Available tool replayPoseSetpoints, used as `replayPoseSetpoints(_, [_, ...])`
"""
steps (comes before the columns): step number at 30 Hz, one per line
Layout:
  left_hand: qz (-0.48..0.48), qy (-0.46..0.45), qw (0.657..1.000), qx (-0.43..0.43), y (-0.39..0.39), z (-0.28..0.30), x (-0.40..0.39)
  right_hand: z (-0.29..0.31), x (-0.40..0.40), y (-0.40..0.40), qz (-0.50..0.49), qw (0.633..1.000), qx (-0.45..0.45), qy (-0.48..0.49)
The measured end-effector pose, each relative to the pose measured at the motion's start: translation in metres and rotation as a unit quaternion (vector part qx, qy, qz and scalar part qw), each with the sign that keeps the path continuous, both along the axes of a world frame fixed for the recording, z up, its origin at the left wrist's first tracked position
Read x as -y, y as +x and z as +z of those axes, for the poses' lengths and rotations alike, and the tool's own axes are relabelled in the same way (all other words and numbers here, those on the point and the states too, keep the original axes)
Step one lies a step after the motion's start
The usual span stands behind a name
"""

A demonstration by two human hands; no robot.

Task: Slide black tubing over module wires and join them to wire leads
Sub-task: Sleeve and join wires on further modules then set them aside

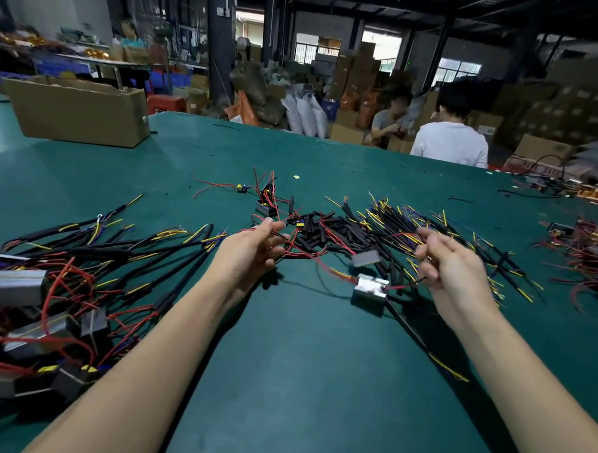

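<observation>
1. The wide green work table (302,363) carries everything; the landmark is the small silver metal module (370,287) lying on it between the two forearms.
2. Left of the module, well apart, lies a large heap of finished assemblies (65,284), silver boxes with black-sleeved leads.
3. Beyond the module and to its right spreads a pile of black wire leads with yellow and blue tips (427,228); their long axes mostly fan away from the person.
4. Just beyond the module lies a loose pile of short black tubing pieces (321,232), nearer the left hand than the right.
5. The left hand (252,248), up and left of the module, pinches thin red wires (283,235) between thumb and fingertips.
6. The right hand (450,263), just right of the module, has curled fingers gripping the module's red wire (401,287), which runs roughly left to right from the box to the fingers.
7. The likely next step, sleeving that wire, means fetching tubing from beyond the module; the left hand is closer.
</observation>
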State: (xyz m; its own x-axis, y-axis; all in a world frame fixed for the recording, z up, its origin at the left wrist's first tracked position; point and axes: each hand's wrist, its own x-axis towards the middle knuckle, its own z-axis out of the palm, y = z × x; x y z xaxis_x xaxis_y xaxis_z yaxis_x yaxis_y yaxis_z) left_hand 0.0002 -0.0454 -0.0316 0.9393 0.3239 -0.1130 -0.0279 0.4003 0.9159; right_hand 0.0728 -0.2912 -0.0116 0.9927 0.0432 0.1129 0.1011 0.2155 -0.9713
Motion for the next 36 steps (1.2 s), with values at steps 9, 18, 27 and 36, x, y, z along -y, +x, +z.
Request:
replayPoseSetpoints(9, [0.032,0.11,0.993,0.002,-0.005,-0.002,0.003,0.013,0.008,0.003,0.046,0.997,-0.012,0.055])
replayPoseSetpoints(18, [-0.022,0.049,0.997,0.05,-0.004,0.003,0.01,0.033,0.007,-0.008,0.185,0.978,0.009,-0.099])
replayPoseSetpoints(27, [-0.03,0.055,0.995,0.075,-0.005,0.009,0.015,0.046,-0.001,-0.011,0.165,0.977,0.091,-0.104])
replayPoseSetpoints(36, [0.014,0.248,0.956,0.157,-0.012,0.015,0.032,0.078,-0.014,-0.028,0.274,0.951,0.137,0.025])
